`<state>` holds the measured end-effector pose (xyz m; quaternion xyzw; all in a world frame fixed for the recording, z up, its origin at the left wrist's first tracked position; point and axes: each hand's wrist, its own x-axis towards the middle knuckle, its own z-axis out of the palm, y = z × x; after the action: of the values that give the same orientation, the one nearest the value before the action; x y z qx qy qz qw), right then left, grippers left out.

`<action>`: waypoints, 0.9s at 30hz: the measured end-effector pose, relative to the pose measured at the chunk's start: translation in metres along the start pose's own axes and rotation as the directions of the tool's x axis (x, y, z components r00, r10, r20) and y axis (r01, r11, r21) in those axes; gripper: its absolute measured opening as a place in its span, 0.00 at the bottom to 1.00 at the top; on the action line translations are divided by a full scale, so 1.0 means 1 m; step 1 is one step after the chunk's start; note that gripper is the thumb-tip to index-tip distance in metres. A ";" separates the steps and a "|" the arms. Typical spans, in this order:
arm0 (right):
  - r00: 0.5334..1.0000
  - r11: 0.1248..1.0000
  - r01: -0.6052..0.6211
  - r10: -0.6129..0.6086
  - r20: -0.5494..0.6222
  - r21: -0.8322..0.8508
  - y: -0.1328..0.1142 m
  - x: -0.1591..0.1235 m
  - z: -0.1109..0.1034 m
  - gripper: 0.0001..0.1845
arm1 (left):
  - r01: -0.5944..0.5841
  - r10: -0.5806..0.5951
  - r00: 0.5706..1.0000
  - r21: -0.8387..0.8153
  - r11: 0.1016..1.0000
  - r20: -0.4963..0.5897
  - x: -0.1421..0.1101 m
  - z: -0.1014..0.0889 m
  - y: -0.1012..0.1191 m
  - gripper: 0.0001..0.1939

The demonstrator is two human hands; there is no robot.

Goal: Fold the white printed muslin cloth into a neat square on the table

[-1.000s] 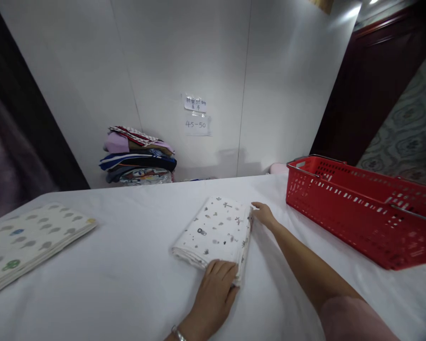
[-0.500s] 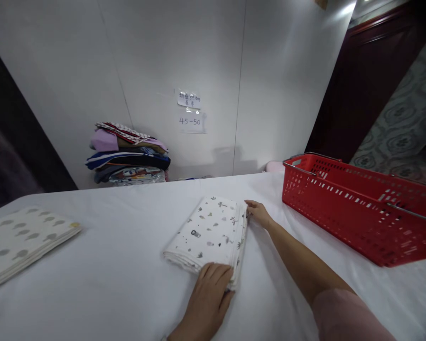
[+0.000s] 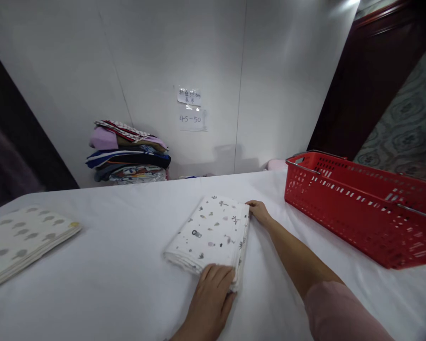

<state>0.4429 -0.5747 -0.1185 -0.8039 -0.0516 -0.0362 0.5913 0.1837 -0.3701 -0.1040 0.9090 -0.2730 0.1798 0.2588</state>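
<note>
A folded white cloth with small printed figures (image 3: 213,232) lies on the white table (image 3: 120,274) in front of me. My left hand (image 3: 211,298) rests on its near corner, fingers together and pressed flat on the folded edge. My right hand (image 3: 258,211) reaches to the cloth's far right corner, its fingers curled against the edge there. Both hands touch the cloth, which lies flat.
A red plastic basket (image 3: 358,213) with metal handles stands at the right. A folded cloth with a leaf print (image 3: 21,239) lies at the left edge. A stack of folded fabrics (image 3: 128,154) sits by the white wall, beside paper notes (image 3: 190,109).
Both hands stay on the same corners of the cloth. The view has shifted slightly; nothing else has moved.
</note>
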 end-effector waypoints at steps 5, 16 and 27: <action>1.000 0.994 0.003 -0.001 0.015 -0.112 0.001 -0.001 -0.005 0.12 | 0.052 -0.051 0.999 -0.079 0.995 0.010 0.002 -0.005 0.006 0.19; 0.881 0.793 0.468 -0.380 0.283 -0.391 -0.073 -0.022 0.042 0.28 | 0.098 -0.094 0.993 -0.058 0.994 0.074 0.002 -0.008 0.011 0.17; 0.892 0.367 0.410 0.027 0.450 -0.835 -0.046 -0.029 0.072 0.33 | 0.044 -0.052 0.988 0.053 0.998 0.142 0.002 -0.010 0.012 0.16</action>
<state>0.4084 -0.4939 -0.0995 -0.9713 -0.2351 0.0318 0.0178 0.1763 -0.3742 -0.0903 0.9320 -0.2643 0.1144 0.2199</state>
